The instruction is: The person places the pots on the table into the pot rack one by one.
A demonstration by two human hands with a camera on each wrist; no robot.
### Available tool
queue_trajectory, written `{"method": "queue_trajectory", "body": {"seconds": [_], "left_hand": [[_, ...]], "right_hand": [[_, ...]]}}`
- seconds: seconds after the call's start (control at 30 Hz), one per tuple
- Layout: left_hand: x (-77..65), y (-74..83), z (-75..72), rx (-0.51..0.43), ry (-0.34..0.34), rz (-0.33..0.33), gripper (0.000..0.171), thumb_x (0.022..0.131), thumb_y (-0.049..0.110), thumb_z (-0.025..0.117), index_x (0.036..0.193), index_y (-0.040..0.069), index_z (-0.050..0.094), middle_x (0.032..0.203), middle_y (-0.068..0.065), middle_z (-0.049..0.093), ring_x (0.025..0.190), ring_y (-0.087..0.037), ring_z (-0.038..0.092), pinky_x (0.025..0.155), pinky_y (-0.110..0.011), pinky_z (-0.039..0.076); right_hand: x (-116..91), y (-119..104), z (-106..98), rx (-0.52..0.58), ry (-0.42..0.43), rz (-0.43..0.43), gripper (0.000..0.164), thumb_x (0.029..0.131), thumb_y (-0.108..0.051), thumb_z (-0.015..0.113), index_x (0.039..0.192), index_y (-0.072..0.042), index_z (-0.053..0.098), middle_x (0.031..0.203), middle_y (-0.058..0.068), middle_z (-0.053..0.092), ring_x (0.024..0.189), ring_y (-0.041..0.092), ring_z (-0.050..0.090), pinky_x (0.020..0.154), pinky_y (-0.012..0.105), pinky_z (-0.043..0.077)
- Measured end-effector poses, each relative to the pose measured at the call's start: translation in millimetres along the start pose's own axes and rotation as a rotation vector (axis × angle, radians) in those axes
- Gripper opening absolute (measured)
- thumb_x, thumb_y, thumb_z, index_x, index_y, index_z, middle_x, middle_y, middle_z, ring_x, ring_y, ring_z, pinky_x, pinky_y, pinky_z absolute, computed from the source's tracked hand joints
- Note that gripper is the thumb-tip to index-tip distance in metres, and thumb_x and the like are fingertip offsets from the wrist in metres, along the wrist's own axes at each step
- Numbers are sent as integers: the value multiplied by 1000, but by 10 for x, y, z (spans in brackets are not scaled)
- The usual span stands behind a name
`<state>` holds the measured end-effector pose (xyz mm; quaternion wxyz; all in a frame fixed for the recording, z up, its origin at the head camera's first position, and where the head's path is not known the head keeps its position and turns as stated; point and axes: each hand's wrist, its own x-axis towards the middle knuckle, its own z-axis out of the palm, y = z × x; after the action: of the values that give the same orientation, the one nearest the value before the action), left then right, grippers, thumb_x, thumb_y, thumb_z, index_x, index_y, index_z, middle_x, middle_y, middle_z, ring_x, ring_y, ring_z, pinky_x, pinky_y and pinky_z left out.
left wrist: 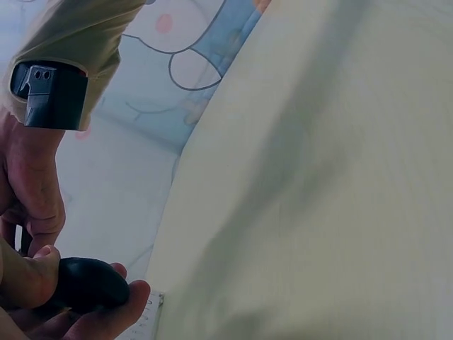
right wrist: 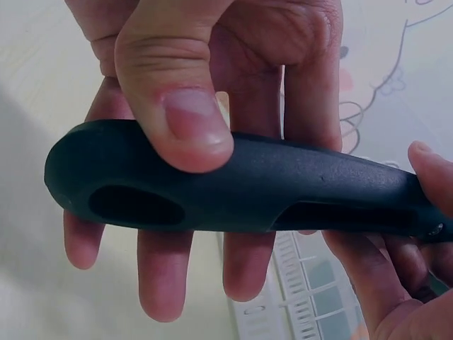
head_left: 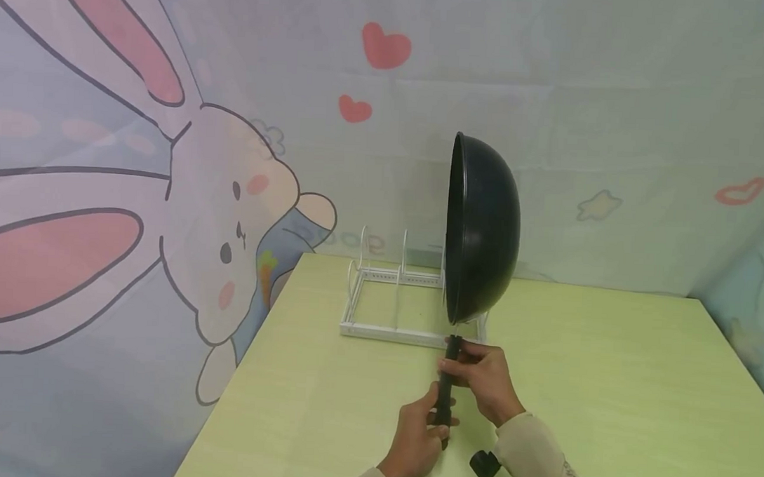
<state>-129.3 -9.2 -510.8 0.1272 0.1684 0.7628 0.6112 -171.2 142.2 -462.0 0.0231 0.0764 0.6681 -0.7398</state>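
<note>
A black wok [head_left: 488, 228] stands on edge at the right end of a white wire rack [head_left: 391, 334], its hollow side turned left. Its long black handle [right wrist: 262, 177] points toward me. My left hand [head_left: 413, 439] grips the handle's end; in the right wrist view its thumb presses on top and its fingers [right wrist: 164, 273] pass underneath. Farther up, close to the wok, my right hand [head_left: 486, 382] pinches the handle between thumb and fingers. The wok hides part of the rack's right side.
The rack sits toward the back of a pale yellow-green table [head_left: 604, 387]. Behind it hangs a cloth backdrop [head_left: 613, 134] with a rabbit and hearts. A black device [left wrist: 56, 95] is strapped over the right sleeve.
</note>
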Motion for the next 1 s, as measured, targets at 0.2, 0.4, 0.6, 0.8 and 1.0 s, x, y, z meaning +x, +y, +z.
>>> {"method": "queue_trajectory", "body": {"seconds": [0.2, 0.4, 0.6, 0.8, 1.0], "left_hand": [[-28, -77, -27, -26, 21, -17, 77, 77, -22, 48, 149, 3, 44, 120, -23, 67, 97, -24, 76, 68, -18, 55], [-38, -175, -50, -25, 15, -59, 79, 76, -22, 47, 151, 1, 41, 120, -22, 67, 97, -23, 75, 67, -16, 52], [-77, -239, -78, -49, 15, -102, 80, 74, -24, 48, 151, -4, 37, 119, -21, 67, 96, -24, 75, 63, -19, 51], [-93, -281, -80, -86, -10, -137, 78, 75, -24, 50, 150, -8, 37, 119, -22, 68, 94, -26, 76, 62, -23, 54], [-129, -335, -88, -63, -21, -120, 77, 74, -24, 50, 148, -14, 35, 117, -24, 69, 92, -29, 77, 61, -21, 54]], "right_hand": [[37, 97, 63, -2, 10, 13, 46, 80, 8, 75, 123, 15, 62, 73, -2, 63, 67, 12, 71, 71, 36, 62], [46, 177, 115, 0, 22, 31, 33, 79, 6, 77, 110, 13, 67, 71, -1, 61, 66, 13, 70, 71, 37, 63], [67, 268, 173, -7, 28, 51, 35, 78, 7, 77, 112, 12, 68, 71, 0, 60, 66, 14, 68, 70, 38, 63], [72, 354, 185, -25, 65, 77, 40, 79, 6, 77, 117, 12, 66, 70, 0, 54, 66, 14, 68, 69, 37, 62], [63, 428, 202, -19, 63, 101, 45, 79, 6, 76, 121, 16, 63, 71, 0, 51, 67, 13, 67, 69, 37, 62]]}}
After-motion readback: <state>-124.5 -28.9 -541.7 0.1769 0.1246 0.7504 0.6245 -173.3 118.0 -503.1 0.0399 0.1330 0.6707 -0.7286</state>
